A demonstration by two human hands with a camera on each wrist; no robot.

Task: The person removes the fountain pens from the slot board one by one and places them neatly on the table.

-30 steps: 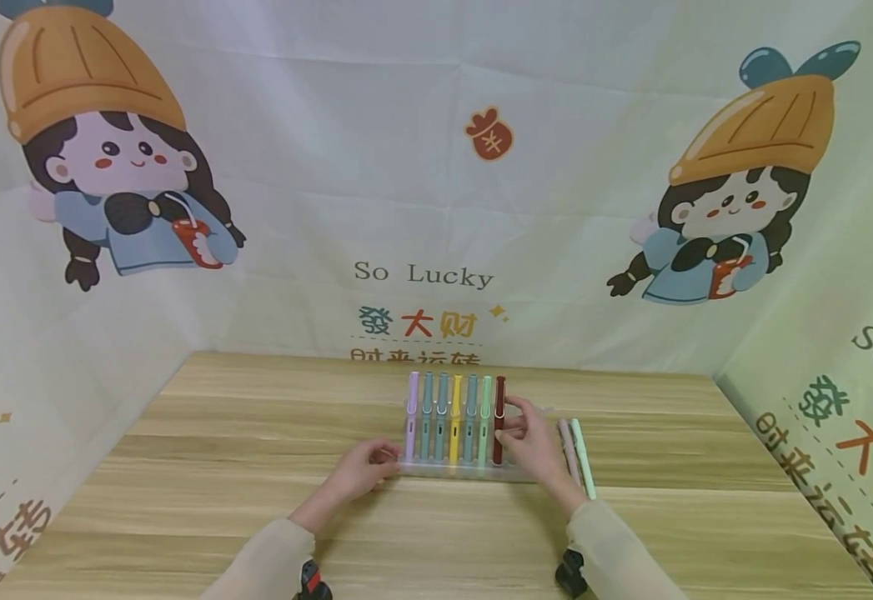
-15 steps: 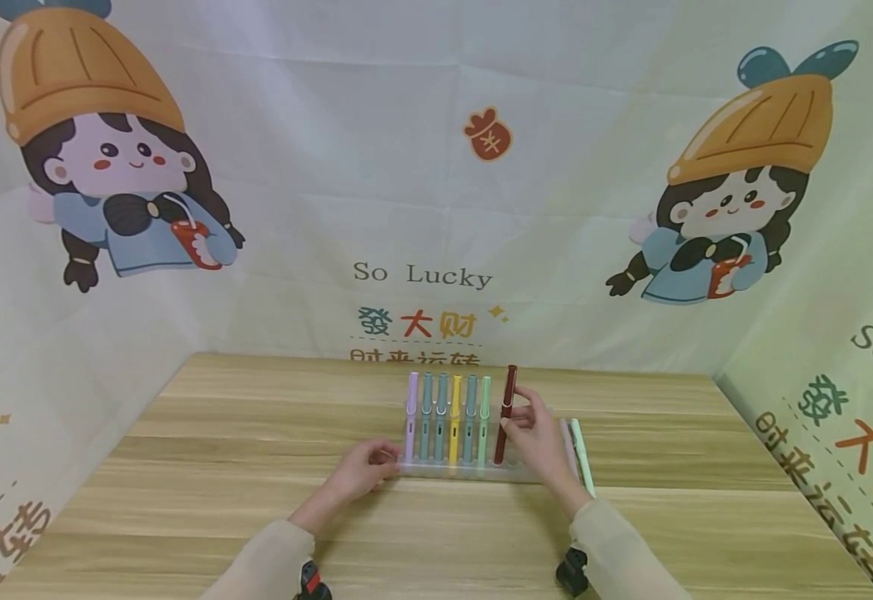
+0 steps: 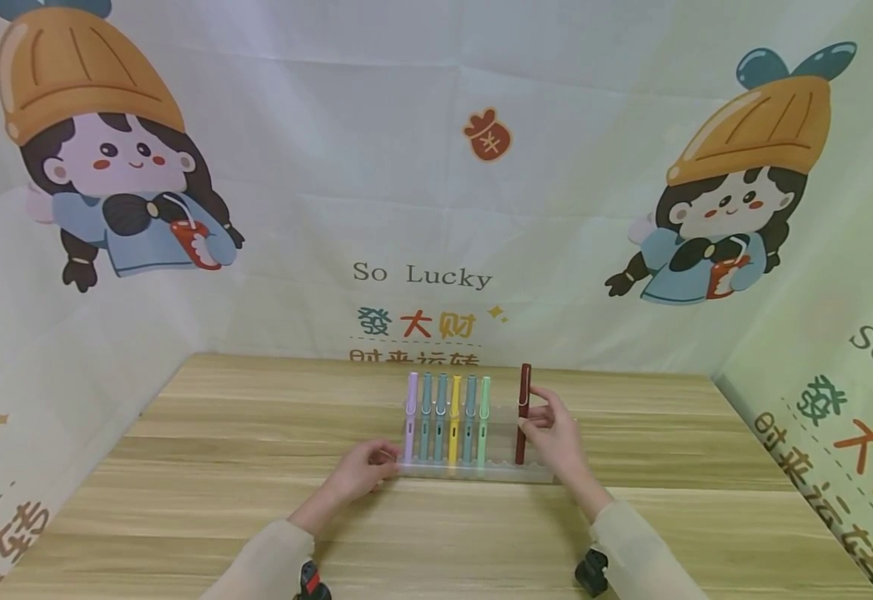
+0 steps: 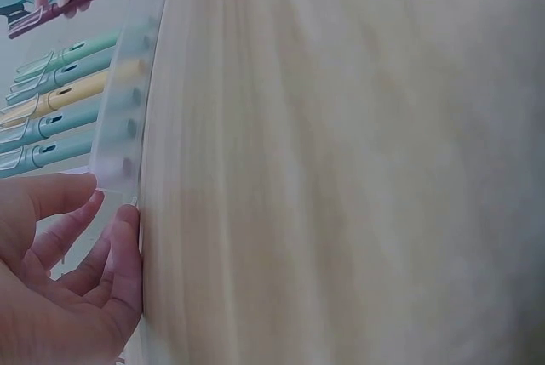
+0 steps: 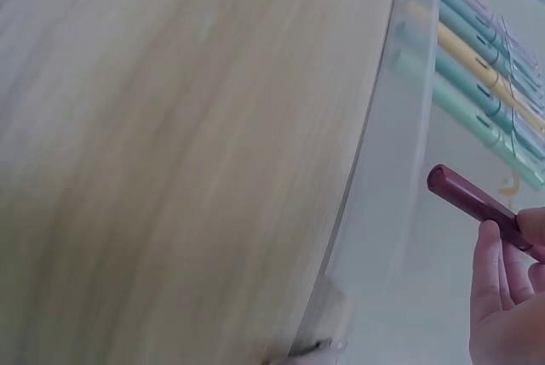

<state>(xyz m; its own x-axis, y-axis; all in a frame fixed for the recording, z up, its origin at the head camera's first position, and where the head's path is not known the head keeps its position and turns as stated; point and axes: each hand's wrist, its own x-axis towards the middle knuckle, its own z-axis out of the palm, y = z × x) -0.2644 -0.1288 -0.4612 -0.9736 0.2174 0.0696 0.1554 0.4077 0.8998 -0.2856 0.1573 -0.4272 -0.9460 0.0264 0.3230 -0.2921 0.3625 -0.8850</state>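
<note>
Pens in view: seven. Six stand in one clear rack (image 3: 474, 472): one lilac (image 3: 410, 417), three teal (image 3: 440, 417), one yellow (image 3: 454, 419), one light green (image 3: 484, 420). One dark red pen (image 3: 522, 414) is separate. Hands: two.

"So Lucky" on backdrop (image 3: 436, 208)

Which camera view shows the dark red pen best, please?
The head view: the whole dark red pen stands upright in the right hand. The right wrist view shows only its lower end, the left wrist view its distant upper part.
</note>
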